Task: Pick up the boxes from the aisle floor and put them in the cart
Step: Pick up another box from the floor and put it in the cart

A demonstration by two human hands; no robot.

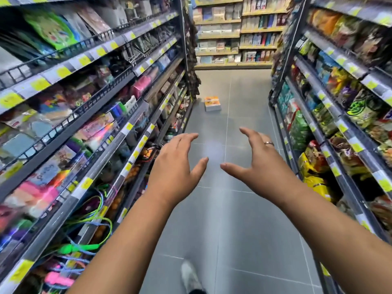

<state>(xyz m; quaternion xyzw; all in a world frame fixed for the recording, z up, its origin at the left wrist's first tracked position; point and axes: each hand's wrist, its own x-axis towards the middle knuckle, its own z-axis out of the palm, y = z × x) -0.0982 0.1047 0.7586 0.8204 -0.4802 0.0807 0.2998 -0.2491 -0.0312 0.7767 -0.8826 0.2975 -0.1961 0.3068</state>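
Both arms reach out over the floor. Left hand: palm down, fingers spread and lightly curved, holding nothing. Right hand: the same, splayed with tips bent, empty, a ring on one finger. Thumbs point at each other, apart. Boxes: a small stack on the floor well beyond the fingertips, ahead and between the two hands, near the foot of the left shelves. Right shelves stand outside the right fingers. A shoe shows behind the wrists.
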